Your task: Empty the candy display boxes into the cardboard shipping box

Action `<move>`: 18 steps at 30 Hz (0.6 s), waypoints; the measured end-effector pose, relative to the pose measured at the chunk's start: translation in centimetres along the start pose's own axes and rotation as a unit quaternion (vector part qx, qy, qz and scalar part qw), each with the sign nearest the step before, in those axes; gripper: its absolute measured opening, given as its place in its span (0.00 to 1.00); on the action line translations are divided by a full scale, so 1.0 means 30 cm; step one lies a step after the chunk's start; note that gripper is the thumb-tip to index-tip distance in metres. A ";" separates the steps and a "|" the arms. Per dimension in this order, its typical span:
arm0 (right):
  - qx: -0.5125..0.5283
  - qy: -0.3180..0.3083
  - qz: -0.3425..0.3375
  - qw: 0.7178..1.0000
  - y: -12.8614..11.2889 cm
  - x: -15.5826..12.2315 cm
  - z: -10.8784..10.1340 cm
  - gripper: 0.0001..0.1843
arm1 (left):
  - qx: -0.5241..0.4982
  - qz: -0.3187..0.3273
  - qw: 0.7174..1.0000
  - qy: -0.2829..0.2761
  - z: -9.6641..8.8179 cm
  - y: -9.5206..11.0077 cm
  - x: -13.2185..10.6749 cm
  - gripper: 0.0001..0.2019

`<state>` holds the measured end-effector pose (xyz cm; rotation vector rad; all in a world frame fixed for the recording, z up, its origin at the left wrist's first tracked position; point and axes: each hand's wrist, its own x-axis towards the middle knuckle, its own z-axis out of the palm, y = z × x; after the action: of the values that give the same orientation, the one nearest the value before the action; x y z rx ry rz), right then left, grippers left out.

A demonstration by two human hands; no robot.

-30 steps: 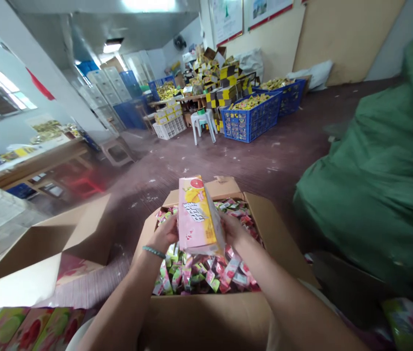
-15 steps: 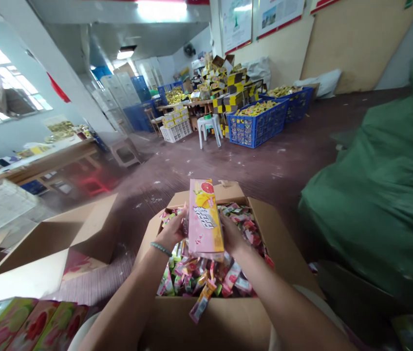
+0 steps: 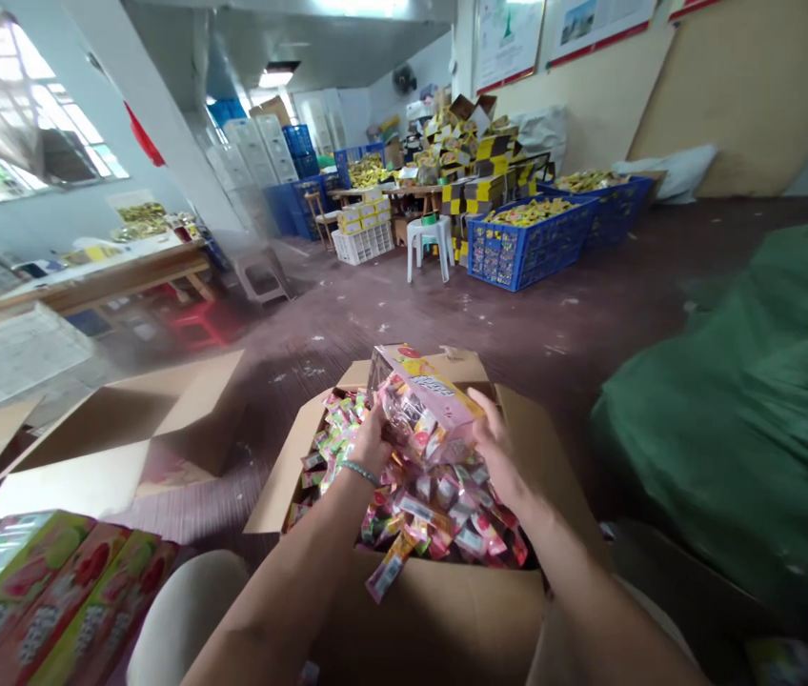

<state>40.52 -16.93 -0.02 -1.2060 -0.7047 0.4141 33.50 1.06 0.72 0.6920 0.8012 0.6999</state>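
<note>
Both my hands hold a pink candy box (image 3: pixel 424 398) with a clear window, tilted on its side over an open cardboard carton (image 3: pixel 447 610). My left hand (image 3: pixel 373 440), with a beaded bracelet at the wrist, grips the box's left side. My right hand (image 3: pixel 498 450) grips its right end. The carton is heaped with several small wrapped candies (image 3: pixel 439 519) in pink, green and yellow. One wrapper hangs over the carton's near wall.
An open carton (image 3: pixel 118 443) with pink boxes inside lies at left. Filled pink and green boxes (image 3: pixel 39 600) are stacked at bottom left. A green sack (image 3: pixel 754 400) bulks at right. Blue crates (image 3: pixel 529 238), a white stool (image 3: pixel 427 243) and tables stand across the floor.
The pink box went from standing upright to tilted on its side with the window facing me. The view has swung slightly left and the hands sit a little right.
</note>
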 end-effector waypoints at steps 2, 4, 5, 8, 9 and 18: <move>-0.107 0.062 -0.021 0.992 0.024 -0.027 0.009 0.66 | 0.023 0.018 1.000 0.003 0.012 -0.026 -0.012 0.14; -0.183 0.142 -0.013 0.973 0.034 -0.032 0.021 0.71 | 0.062 0.041 0.997 -0.009 0.020 -0.036 -0.037 0.15; -0.198 0.174 -0.002 0.965 0.030 -0.027 0.022 0.69 | 0.084 0.051 0.995 -0.018 0.016 -0.038 -0.056 0.15; -0.192 0.213 0.006 0.958 -0.021 -0.007 -0.004 0.57 | 0.195 0.106 0.975 -0.031 -0.067 -0.060 -0.130 0.31; -0.206 0.205 -0.006 0.957 -0.048 -0.004 -0.020 0.53 | 0.290 0.150 0.945 -0.029 -0.123 -0.083 -0.155 0.38; -0.234 0.103 -0.150 0.955 -0.033 0.010 -0.030 0.41 | 0.836 0.372 0.386 -0.116 -0.564 -0.300 -0.082 0.28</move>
<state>41.28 -17.70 0.83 -1.5302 -0.8152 -0.1441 21.04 -1.37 -13.85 3.1390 0.6554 0.2440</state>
